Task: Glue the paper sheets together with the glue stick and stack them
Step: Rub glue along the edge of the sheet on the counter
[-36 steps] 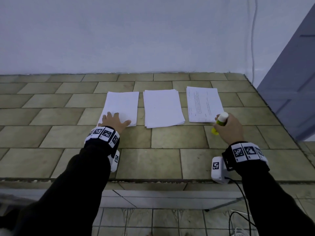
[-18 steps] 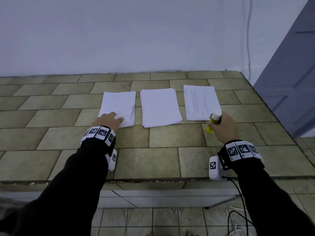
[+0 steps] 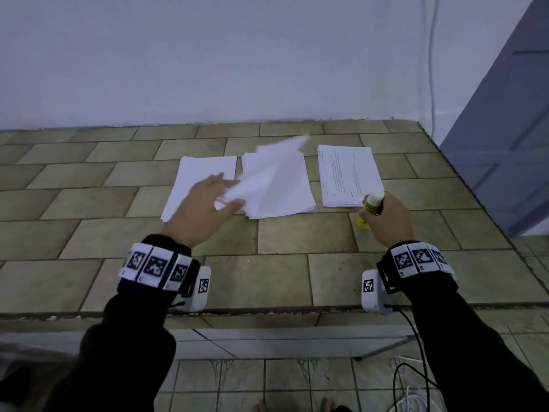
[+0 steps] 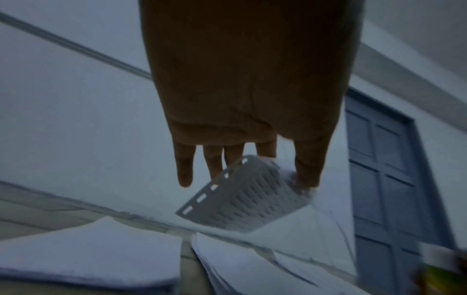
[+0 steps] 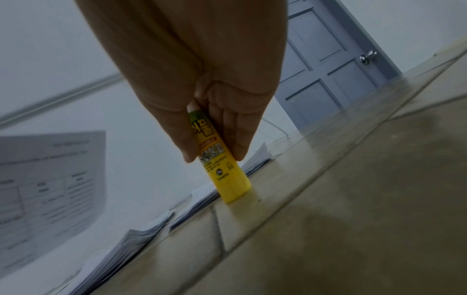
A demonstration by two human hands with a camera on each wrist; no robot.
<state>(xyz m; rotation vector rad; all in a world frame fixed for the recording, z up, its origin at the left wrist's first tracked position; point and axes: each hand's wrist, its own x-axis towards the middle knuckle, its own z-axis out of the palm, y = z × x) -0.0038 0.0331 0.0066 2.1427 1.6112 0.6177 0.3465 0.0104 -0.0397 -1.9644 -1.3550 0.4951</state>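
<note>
Three stacks of white paper lie side by side on the tiled counter: a left stack [image 3: 205, 179], a middle stack [image 3: 285, 194] and a right stack [image 3: 347, 173] with printed text on top. My left hand [image 3: 228, 200] pinches the near corner of one sheet [image 3: 276, 162] and holds it in the air over the middle stack, blurred by motion. The printed underside of that sheet [image 4: 247, 195] shows in the left wrist view. My right hand [image 3: 377, 206] grips a yellow glue stick [image 5: 225, 171] with a white cap, standing upright on the counter beside the right stack.
The tiled counter [image 3: 297, 275] ends in a front edge just below my wrists and a right edge near a blue-grey door [image 3: 511, 120]. A white wall runs along the back. Cables [image 3: 416, 379] hang below the counter at the right.
My left hand lifted off the left stack and swung right, carrying one sheet up over the middle stack. The right hand has kept the glue stick standing in nearly the same place.
</note>
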